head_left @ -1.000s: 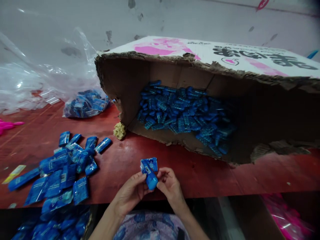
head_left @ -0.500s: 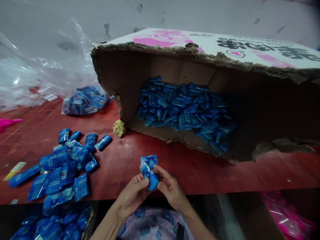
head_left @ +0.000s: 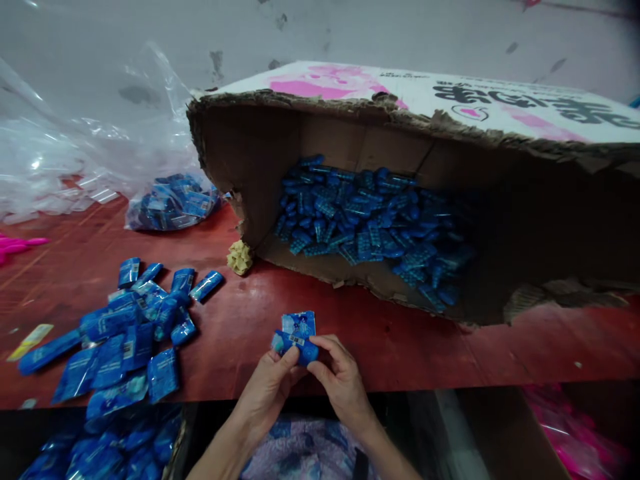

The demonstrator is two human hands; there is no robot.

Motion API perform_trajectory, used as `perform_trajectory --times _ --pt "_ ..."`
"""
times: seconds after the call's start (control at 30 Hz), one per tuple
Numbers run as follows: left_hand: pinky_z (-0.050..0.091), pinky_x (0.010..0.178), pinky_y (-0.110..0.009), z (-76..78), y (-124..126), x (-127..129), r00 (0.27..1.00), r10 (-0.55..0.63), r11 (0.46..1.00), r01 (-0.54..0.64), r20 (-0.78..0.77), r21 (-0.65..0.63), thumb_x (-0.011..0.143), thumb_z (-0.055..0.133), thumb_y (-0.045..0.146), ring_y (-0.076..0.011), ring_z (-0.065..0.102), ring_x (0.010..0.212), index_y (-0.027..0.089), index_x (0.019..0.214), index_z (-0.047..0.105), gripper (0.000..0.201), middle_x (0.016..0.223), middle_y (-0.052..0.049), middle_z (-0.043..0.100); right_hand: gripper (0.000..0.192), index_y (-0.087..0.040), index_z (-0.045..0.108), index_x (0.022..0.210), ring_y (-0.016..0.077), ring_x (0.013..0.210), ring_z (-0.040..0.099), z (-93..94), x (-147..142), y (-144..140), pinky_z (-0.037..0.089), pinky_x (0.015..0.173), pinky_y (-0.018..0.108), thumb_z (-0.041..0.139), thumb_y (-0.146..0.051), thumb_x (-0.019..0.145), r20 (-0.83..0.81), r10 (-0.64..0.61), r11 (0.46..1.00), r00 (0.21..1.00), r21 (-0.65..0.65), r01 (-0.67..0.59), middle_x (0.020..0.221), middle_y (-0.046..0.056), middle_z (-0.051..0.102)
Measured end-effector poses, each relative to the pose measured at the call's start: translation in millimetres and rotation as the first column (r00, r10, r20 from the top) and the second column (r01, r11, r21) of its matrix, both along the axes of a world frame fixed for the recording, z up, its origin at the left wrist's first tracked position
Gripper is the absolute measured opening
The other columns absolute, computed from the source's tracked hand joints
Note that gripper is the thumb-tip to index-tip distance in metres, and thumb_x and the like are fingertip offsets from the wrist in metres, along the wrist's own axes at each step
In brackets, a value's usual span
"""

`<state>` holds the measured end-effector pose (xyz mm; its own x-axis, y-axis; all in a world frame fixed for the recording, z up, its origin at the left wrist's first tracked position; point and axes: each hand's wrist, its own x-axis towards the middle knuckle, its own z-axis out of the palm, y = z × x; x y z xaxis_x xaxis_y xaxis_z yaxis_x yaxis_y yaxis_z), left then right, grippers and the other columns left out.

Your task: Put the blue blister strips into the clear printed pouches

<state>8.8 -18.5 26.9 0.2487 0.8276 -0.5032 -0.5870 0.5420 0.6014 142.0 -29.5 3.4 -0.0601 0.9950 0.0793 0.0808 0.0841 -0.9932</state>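
Both hands work together at the near edge of the red table (head_left: 400, 347): the left hand (head_left: 267, 387) and the right hand (head_left: 340, 380) pinch one small blue packet (head_left: 296, 337) between fingertips, just above the table edge. It seems the packet is being folded or closed. The next move needs a firm, even pinch, then room beside the pile of blue packets (head_left: 120, 333) on the left.

This looks like a small packing workshop: a worn red-painted wooden surface (head_left: 390, 347) carries a big torn brown cardboard carton (head_left: 500, 220) lying on its side, full of small blue plastic pieces (head_left: 370, 223), a loose pile of blue printed sachets (head_left: 120, 333), and crumpled clear plastic bags (head_left: 75, 160) against a stained grey wall (head_left: 150, 40).
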Motion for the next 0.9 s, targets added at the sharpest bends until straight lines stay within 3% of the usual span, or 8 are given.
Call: perform_trajectory --times 0.17,0.3,0.47,0.6,0.73,0.8,0.9 --pt "0.046 0.068 -0.023 -3.1 2.1 -6.6 0.992 -0.016 0.998 0.022 -0.123 0.05 0.071 0.064 0.023 -0.0126 0.061 0.069 0.017 0.089 0.068 0.019 0.078 -0.004 0.071 0.047 -0.031 0.055 0.112 0.0157 0.087 0.058 -4.8 -3.9 -4.6 0.045 0.083 0.028 0.064 -0.012 0.07 -0.013 -0.065 0.997 0.998 -0.039 0.065 0.091 -0.002 0.062" --pt "0.045 0.074 -0.024 -0.8 3.1 -11.5 0.997 -0.078 0.996 0.079 -0.023 0.045 0.072 0.063 0.02 -0.0144 0.063 0.076 0.017 0.094 0.067 0.023 0.082 -0.006 0.071 0.066 -0.035 0.045 0.123 0.0184 0.1 0.053 -2.4 1.1 -4.3 0.038 0.093 0.033 0.071 -0.016 0.066 0.057 -0.048 0.999 0.997 -0.017 0.049 0.102 -0.001 0.058" --pt "0.047 0.073 -0.029 -1.3 0.7 -16.0 0.968 -0.184 0.982 0.188 0.17 -0.01 0.07 0.064 0.023 -0.0197 0.064 0.08 0.018 0.095 0.067 0.026 0.085 -0.007 0.071 0.079 -0.038 0.039 0.128 0.0212 0.111 0.047 2.2 9.3 2.8 0.036 0.096 0.035 0.078 -0.028 0.06 -0.021 0.111 0.994 0.994 0.003 -0.111 0.113 0.0 0.052" --pt "0.046 0.077 -0.03 -2.6 -2.3 -10.4 0.972 -0.119 0.992 0.124 0.202 -0.01 0.065 0.069 0.023 -0.02 0.064 0.081 0.018 0.092 0.068 0.027 0.082 -0.005 0.071 0.077 -0.036 0.041 0.127 0.0203 0.1 0.054 -3.0 7.1 4.1 0.044 0.087 0.032 0.077 -0.035 0.059 -0.198 0.163 0.985 0.967 -0.021 -0.17 0.113 0.002 0.051" --pt "0.047 0.076 -0.028 -1.5 -6.7 0.1 0.979 -0.057 0.996 0.068 0.195 -0.054 0.065 0.07 0.026 -0.0181 0.065 0.076 0.018 0.087 0.069 0.024 0.075 -0.003 0.071 0.068 -0.039 0.041 0.126 0.0115 0.075 0.058 -9.7 3.0 1.3 0.049 0.069 0.024 0.072 -0.039 0.065 -0.304 0.191 0.965 0.933 -0.114 -0.235 0.109 -0.001 0.054" --pt "0.048 0.073 -0.026 -2.1 -9.3 5.2 0.987 0.001 0.997 0.011 0.16 -0.074 0.064 0.07 0.028 -0.0166 0.065 0.072 0.017 0.082 0.07 0.021 0.072 -0.003 0.071 0.065 -0.039 0.04 0.126 0.0089 0.067 0.056 -12.6 1.7 0.8 0.049 0.064 0.022 0.069 -0.042 0.067 -0.293 0.19 0.967 0.937 -0.112 -0.231 0.107 -0.002 0.054" --pt "0.049 0.071 -0.026 -4.1 -12.3 12.4 0.992 0.068 0.993 -0.058 0.109 -0.1 0.066 0.069 0.028 -0.0157 0.064 0.069 0.015 0.077 0.069 0.017 0.069 -0.003 0.07 0.064 -0.036 0.038 0.128 0.0127 0.076 0.058 -14.8 -0.1 2.1 0.049 0.069 0.024 0.065 -0.046 0.07 -0.175 0.142 0.989 0.974 -0.023 -0.148 0.103 0.0 0.056"
